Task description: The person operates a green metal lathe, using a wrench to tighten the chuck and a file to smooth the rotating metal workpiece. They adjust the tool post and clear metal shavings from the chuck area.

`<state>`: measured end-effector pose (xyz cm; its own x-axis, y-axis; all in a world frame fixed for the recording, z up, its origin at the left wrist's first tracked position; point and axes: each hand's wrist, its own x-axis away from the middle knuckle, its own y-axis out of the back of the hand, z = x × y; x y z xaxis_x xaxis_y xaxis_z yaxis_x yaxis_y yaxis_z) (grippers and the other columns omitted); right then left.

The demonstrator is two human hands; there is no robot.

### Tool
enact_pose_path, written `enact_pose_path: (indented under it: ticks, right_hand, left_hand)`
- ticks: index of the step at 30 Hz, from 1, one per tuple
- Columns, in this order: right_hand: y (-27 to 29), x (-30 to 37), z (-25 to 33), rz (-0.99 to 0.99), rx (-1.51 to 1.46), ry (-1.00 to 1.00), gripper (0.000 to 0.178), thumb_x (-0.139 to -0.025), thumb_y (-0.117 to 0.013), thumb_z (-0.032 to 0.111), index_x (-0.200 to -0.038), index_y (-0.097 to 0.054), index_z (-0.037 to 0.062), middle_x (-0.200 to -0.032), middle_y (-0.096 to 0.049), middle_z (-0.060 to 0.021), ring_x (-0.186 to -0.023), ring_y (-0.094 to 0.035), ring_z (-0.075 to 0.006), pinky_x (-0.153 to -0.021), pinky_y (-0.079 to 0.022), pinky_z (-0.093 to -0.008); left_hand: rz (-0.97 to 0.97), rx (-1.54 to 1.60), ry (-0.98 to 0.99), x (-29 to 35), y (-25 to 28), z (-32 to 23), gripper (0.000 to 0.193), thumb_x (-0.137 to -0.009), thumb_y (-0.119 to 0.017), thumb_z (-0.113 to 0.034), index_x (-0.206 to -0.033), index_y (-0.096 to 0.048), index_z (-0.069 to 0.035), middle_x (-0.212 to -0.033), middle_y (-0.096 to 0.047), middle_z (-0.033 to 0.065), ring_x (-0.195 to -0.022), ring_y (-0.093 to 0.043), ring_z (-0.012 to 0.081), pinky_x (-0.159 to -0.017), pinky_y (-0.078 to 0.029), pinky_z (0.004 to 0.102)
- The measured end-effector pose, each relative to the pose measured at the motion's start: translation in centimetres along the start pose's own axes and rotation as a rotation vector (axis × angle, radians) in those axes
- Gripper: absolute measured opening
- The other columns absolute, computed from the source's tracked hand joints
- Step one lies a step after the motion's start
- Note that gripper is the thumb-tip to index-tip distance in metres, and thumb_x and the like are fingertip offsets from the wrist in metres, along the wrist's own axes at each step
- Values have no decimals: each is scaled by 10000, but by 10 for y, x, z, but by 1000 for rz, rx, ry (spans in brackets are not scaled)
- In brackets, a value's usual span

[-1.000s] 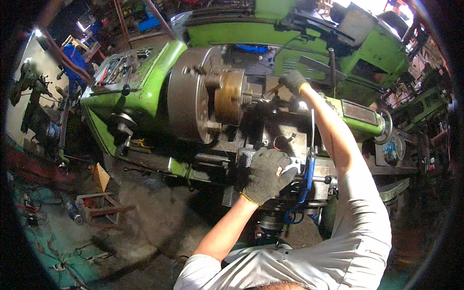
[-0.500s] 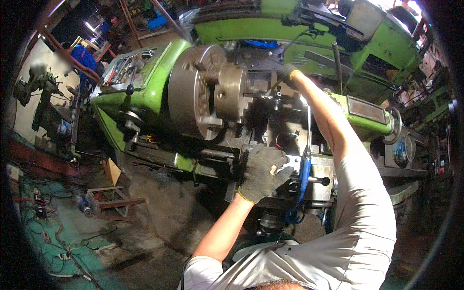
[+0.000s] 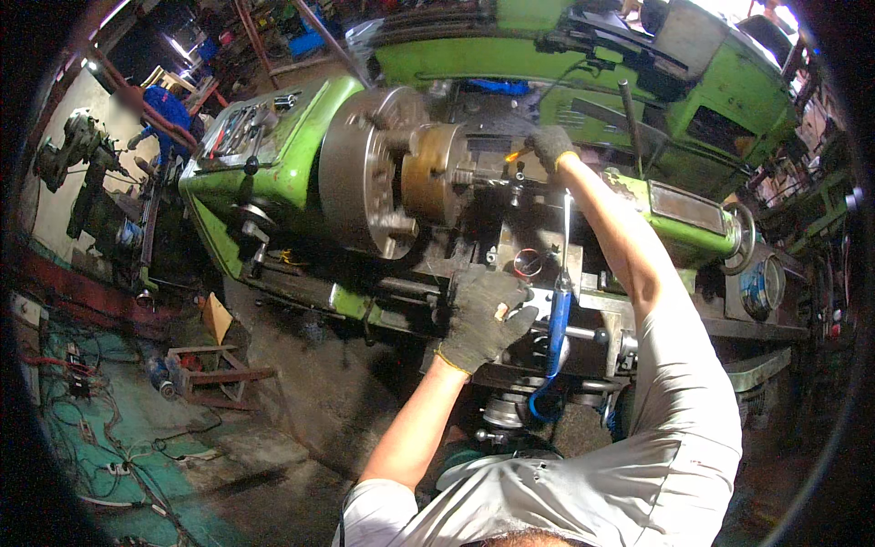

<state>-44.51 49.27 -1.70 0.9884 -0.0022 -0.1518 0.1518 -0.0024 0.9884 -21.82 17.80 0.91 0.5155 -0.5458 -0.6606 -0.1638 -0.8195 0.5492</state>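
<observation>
A green lathe carries a large steel chuck (image 3: 351,178), its jaws smeared by motion. A round brownish metal workpiece (image 3: 432,175) is clamped in it. Just right of the workpiece sits a bar-like cutting tool (image 3: 488,178). My gloved right hand (image 3: 551,146) is beyond this tool, its fingers closed round a thin stick (image 3: 516,156) with an orange tint, whose kind I cannot make out. My gloved left hand (image 3: 488,319) rests over the near side of the carriage, thumb spread out, fingertips partly hidden. To its right lies a blue-handled tool (image 3: 559,333) with a long metal rod.
A tray of hand tools (image 3: 241,132) tops the headstock at left. The tailstock handwheel (image 3: 740,239) is at right, beside a tin (image 3: 761,283). Another green machine (image 3: 456,56) stands behind. Cables (image 3: 114,438) and a metal frame (image 3: 219,374) lie on the floor. A person in blue (image 3: 169,109) is far left.
My right hand has shifted slightly right, and the stick's orange part now shows. My left hand has moved slightly left and nearer. The view has shifted a little; the chuck still looks blurred.
</observation>
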Motion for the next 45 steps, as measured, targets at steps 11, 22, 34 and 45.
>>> enact_pose_path:
  ticks: [11,22,34,45]
  right_hand:
    - [62,97,63,-124,-438,-55,415,-974,-598,302,-1333,-659,103,-1150,-721,-236,-1067,-703,-425,-953,-544,-528]
    - [37,151,67,-457,-104,404,453,-931,-612,129,-1373,-646,222,-1009,-717,-186,-892,-727,-386,-726,-581,-513]
    - [38,99,58,-197,-627,-217,406,-977,-608,303,-1333,-671,118,-1219,-720,-232,-1143,-689,-409,-994,-538,-507]
    - [-13,26,4,1,-364,-233,394,-961,-578,358,-1245,-719,125,-1254,-702,-213,-1180,-666,-411,-1021,-522,-510]
  left_hand:
    - [57,15,24,-2,4,-3,216,-834,-762,-318,-870,-748,-106,-879,-729,85,-857,-690,317,-800,-491,467]
    - [83,-23,9,-3,1,-3,205,-856,-719,-303,-870,-736,-99,-854,-705,100,-842,-677,334,-780,-487,473]
    - [49,-5,-11,-5,2,-9,248,-875,-710,-332,-832,-719,-88,-813,-691,102,-798,-667,332,-734,-478,462]
    - [138,-25,-10,-10,-2,-7,230,-848,-705,-308,-829,-720,-79,-831,-691,114,-806,-654,345,-751,-482,470]
